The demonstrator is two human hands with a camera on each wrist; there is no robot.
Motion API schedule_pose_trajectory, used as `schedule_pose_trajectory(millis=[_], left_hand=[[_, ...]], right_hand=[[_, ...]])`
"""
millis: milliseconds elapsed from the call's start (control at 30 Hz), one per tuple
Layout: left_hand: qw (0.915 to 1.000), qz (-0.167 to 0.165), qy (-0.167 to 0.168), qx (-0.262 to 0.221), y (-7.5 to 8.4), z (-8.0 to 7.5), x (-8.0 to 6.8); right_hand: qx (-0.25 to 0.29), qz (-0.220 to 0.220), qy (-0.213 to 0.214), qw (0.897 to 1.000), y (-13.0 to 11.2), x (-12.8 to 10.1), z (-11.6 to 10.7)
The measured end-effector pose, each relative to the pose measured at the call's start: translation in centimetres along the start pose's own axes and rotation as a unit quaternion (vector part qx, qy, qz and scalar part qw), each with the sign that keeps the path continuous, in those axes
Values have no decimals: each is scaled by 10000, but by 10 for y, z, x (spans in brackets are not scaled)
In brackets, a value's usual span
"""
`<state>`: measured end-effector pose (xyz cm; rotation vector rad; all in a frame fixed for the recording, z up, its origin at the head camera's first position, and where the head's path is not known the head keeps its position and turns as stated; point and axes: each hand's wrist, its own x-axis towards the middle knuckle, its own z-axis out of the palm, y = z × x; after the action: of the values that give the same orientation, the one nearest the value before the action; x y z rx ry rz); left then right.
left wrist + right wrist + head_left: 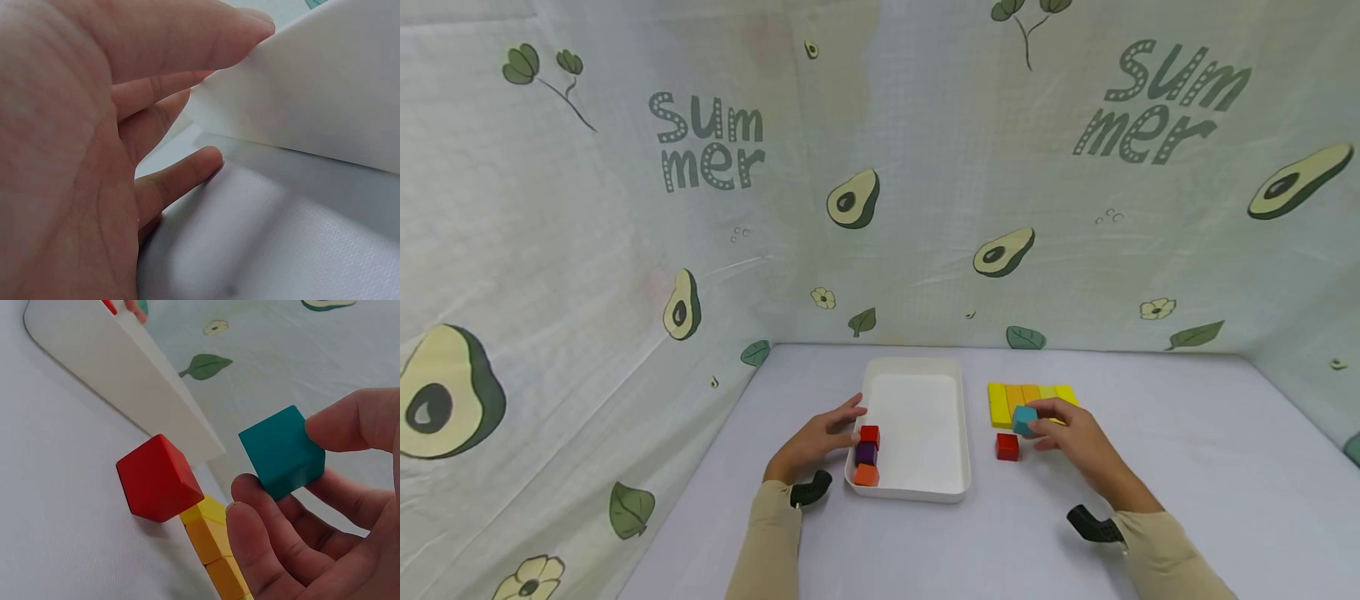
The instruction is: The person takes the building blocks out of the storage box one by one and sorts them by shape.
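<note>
A teal cube [284, 450] is pinched between the thumb and fingers of my right hand [1071, 437], held above the table. Just left of it in the head view, a red cube [1007, 447] rests on the table. My left hand [815, 442] is at the left side of a white tray [964, 433], its thumb and fingertips touching the rim. In the left wrist view the thumb [206, 37] lies along the top of the tray wall, fingers loosely spread. Along the tray's left inner wall sit a red cube [869, 436], a purple cube [866, 454] and an orange cube [867, 475].
Behind the right hand, several yellow and orange blocks [998, 405] lie side by side in a row on the white table [917, 550]. A printed cloth [925, 292] with avocados and leaves hangs around the table's back and sides.
</note>
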<state>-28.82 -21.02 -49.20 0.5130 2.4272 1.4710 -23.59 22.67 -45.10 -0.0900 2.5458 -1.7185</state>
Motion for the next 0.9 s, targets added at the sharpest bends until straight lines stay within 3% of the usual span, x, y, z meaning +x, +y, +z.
schedule_pose_trajectory(millis=[367,900], left_hand=[[10000,-41,-6,-65,-1,-1,1],[9999,-18,-65,-83,-4,-2,1]], right_hand=[[-345,40,-186,9992,9,-3,-8],[-793,302,-792,9932,29,1,-21]])
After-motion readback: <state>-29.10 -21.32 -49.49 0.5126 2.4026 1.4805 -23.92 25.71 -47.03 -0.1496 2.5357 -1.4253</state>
